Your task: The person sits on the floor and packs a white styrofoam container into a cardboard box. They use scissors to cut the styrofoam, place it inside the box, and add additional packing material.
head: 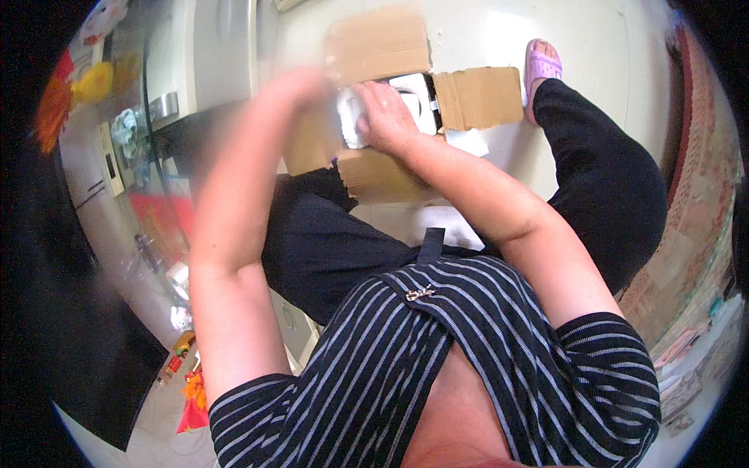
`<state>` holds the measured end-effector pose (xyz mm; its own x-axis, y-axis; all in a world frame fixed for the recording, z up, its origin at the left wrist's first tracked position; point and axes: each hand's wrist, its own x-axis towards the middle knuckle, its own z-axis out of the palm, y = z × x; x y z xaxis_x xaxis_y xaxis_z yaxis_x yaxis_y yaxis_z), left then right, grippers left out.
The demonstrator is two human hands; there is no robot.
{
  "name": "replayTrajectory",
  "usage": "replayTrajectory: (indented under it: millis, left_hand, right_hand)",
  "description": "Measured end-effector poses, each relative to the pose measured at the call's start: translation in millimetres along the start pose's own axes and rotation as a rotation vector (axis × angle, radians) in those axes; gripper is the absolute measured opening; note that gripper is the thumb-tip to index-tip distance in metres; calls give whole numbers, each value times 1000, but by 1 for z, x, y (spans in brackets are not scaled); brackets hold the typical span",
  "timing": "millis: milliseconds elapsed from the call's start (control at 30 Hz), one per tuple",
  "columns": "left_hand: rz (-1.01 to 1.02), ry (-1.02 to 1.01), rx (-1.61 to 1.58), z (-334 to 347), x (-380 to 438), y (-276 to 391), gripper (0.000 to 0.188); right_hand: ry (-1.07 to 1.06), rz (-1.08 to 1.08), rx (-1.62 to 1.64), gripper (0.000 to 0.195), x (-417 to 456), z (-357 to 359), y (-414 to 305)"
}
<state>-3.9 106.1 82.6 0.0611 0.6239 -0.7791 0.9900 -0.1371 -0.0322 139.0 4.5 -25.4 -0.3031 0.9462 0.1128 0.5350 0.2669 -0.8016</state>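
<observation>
An open cardboard box (480, 98) sits on the floor between my legs, its flaps folded outward. Inside shows a white insert (430, 111), probably foam, with a curved cut-out. At the box's left side my right hand (389, 114) has its fingers and thumb around the edge of a white foam-like piece (350, 126). My left hand (313, 85) is a motion blur just left of that piece, above the left flap; its fingers cannot be made out. What lies deeper in the box is hidden by my right hand.
A white scrap (468, 141) lies beside the box at the right. My foot in a purple slipper (543, 61) is beyond the right flap. On the left stands a glass-topped surface (149, 134) with ornaments; a patterned cover (702, 193) runs along the right.
</observation>
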Motion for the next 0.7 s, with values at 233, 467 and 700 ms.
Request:
replayTrajectory:
  millis: [233, 467, 700]
  left_hand:
    - [-53, 68, -79, 4, 2, 7, 27]
    - [-21, 221, -108, 19, 11, 5, 25]
    - [-95, 248, -213, 17, 4, 10, 25]
  right_hand:
    - [-103, 86, 28, 49, 9, -12, 4]
    - [-143, 67, -20, 50, 9, -12, 0]
    - [-186, 26, -55, 53, 12, -15, 1]
